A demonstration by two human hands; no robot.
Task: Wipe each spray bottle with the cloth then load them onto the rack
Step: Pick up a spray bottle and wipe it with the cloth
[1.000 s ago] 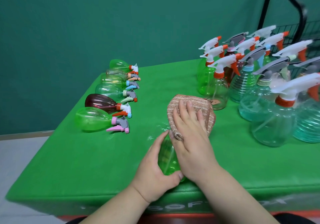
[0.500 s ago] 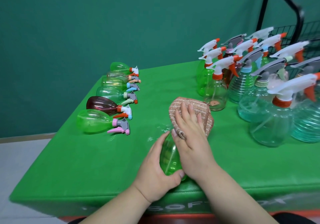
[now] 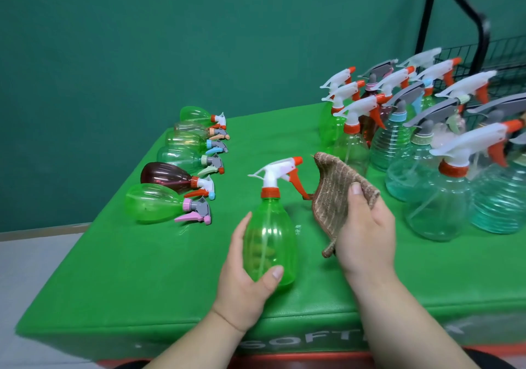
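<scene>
My left hand [image 3: 244,280] grips a green spray bottle [image 3: 270,237] round its lower body, holding it upright near the table's front edge. Its white trigger head with orange nozzle [image 3: 280,170] points right. To the right, my right hand [image 3: 365,234] holds a brown striped cloth [image 3: 336,189], thumb on top, just beside the bottle and apart from it. A black wire rack [image 3: 484,55] stands at the far right behind the upright bottles.
Several bottles lie on their sides in a row at the left [image 3: 170,175]. A crowd of upright spray bottles [image 3: 421,146] fills the right side. All rest on a green table [image 3: 142,283] before a green wall.
My right hand lifted the cloth off the bottle and moved right. The bottle, which was covered by the cloth and hands, now stands upright and exposed in my left hand.
</scene>
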